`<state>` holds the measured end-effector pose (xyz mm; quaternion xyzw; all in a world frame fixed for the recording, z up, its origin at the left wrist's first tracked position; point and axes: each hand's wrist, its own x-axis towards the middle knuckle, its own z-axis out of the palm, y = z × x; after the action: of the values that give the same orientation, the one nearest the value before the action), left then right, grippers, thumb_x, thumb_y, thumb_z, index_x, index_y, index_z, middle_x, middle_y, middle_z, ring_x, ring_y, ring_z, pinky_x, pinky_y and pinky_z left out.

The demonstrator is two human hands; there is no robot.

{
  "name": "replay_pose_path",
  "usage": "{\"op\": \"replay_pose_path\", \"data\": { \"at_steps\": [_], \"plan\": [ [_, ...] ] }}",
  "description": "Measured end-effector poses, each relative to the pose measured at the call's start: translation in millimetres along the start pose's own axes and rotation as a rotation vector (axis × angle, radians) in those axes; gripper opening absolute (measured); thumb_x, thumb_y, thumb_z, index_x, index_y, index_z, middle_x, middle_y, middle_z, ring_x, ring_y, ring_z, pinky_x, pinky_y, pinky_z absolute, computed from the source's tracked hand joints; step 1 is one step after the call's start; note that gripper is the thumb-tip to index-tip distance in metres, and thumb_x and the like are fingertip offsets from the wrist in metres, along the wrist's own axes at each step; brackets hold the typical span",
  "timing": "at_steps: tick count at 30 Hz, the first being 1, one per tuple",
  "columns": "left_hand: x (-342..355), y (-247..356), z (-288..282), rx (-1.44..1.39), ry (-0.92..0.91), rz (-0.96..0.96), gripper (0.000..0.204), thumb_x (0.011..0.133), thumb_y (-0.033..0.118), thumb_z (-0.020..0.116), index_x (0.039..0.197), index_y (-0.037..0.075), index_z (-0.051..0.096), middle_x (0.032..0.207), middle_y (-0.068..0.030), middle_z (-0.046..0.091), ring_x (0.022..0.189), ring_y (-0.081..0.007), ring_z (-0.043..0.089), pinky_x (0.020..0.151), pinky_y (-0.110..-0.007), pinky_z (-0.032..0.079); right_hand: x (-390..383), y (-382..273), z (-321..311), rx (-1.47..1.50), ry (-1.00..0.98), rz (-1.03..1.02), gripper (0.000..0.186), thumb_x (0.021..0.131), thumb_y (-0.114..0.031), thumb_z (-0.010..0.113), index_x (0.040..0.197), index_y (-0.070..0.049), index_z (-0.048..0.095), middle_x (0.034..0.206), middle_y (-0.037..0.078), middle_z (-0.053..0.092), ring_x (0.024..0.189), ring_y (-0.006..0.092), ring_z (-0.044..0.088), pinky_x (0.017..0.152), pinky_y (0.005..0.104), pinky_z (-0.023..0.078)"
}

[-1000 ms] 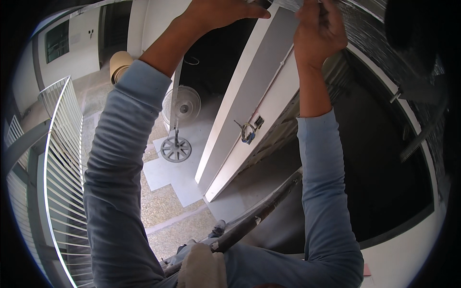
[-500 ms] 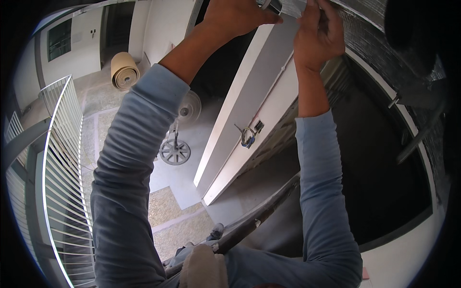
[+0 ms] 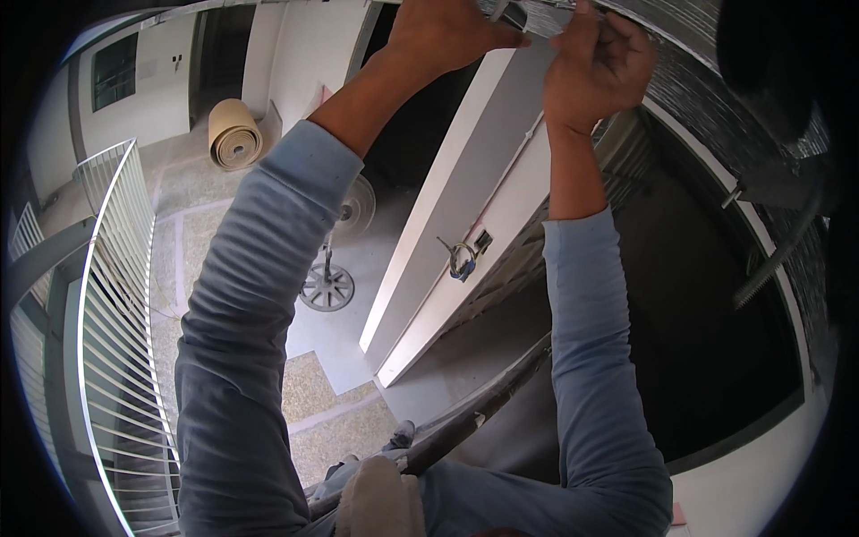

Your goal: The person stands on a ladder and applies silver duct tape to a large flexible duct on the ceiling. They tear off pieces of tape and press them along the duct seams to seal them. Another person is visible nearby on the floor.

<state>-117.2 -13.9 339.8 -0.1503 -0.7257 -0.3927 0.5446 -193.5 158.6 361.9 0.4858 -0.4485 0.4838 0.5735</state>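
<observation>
Both my arms, in blue-grey sleeves, reach up to the top edge of the view. My left hand [image 3: 440, 38] is closed around a shiny grey piece with a rounded edge [image 3: 512, 15], its thumb pointing right below it. The picture's edge cuts off part of that hand and piece, so its kind does not show. Just right of it, my right hand [image 3: 594, 79] is raised with fingers curled, thumb and forefinger pinched at the silver foil-like surface [image 3: 684, 45] overhead. What the pinch holds, if anything, is too small to make out.
Below my hands stands a white wall end [image 3: 447, 188] with a coil of loose wires [image 3: 462, 260] sticking out. Farther left are a pedestal fan [image 3: 327, 285], a rolled tan sheet [image 3: 235, 134] and a white railing [image 3: 125, 340]. A dark bar [image 3: 474, 421] crosses near my body.
My right hand has come slightly lower, with its fingers more curled and turned. The left hand stays at the grey piece, its forearm shifted slightly right.
</observation>
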Motion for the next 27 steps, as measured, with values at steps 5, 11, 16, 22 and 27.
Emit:
{"op": "replay_pose_path", "data": {
  "at_steps": [5,11,16,22,27],
  "plan": [
    [-4,4,-2,0.025,0.007,0.010,0.101,0.070,0.032,0.094,0.144,-0.012,0.040,0.143,-0.0333,0.047,0.130,-0.0477,0.054,0.109,-0.046,0.049,2,-1,-2,0.008,0.011,-0.004,0.014,0.101,-0.015,0.066,0.110,-0.004,0.065,0.073,0.000,0.059,0.060,0.0088,0.052,0.060,0.0247,0.044],
    [2,-2,7,0.081,0.027,0.002,0.100,0.070,0.032,0.094,0.142,-0.013,0.041,0.142,-0.0341,0.047,0.128,-0.0474,0.056,0.108,-0.046,0.050,3,1,-7,0.014,0.011,0.001,0.014,0.102,-0.016,0.065,0.110,-0.004,0.064,0.071,-0.001,0.057,0.058,0.0090,0.050,0.058,0.0251,0.043],
    [2,-5,13,0.041,0.020,0.016,0.100,0.071,0.032,0.093,0.142,-0.014,0.041,0.140,-0.0352,0.049,0.128,-0.0477,0.055,0.108,-0.046,0.050,-3,-2,-10,0.028,-0.003,0.017,0.014,0.102,-0.017,0.064,0.110,-0.005,0.063,0.069,-0.001,0.056,0.056,0.0092,0.049,0.057,0.0254,0.042],
    [5,-12,22,0.085,0.092,0.068,0.099,0.069,0.030,0.093,0.141,-0.013,0.042,0.139,-0.0356,0.049,0.129,-0.0483,0.053,0.109,-0.046,0.049,-7,-19,-17,0.199,-0.245,0.290,0.014,0.103,-0.018,0.063,0.109,-0.005,0.062,0.067,-0.001,0.054,0.054,0.0094,0.048,0.056,0.0258,0.042],
    [6,-19,33,0.094,0.177,0.130,0.096,0.066,0.025,0.092,0.139,-0.013,0.043,0.138,-0.0354,0.049,0.129,-0.0480,0.051,0.108,-0.046,0.048,9,-25,-16,0.470,-0.498,0.663,0.014,0.104,-0.018,0.062,0.109,-0.005,0.061,0.065,-0.001,0.053,0.053,0.0096,0.047,0.055,0.0261,0.041]
  ]
}}
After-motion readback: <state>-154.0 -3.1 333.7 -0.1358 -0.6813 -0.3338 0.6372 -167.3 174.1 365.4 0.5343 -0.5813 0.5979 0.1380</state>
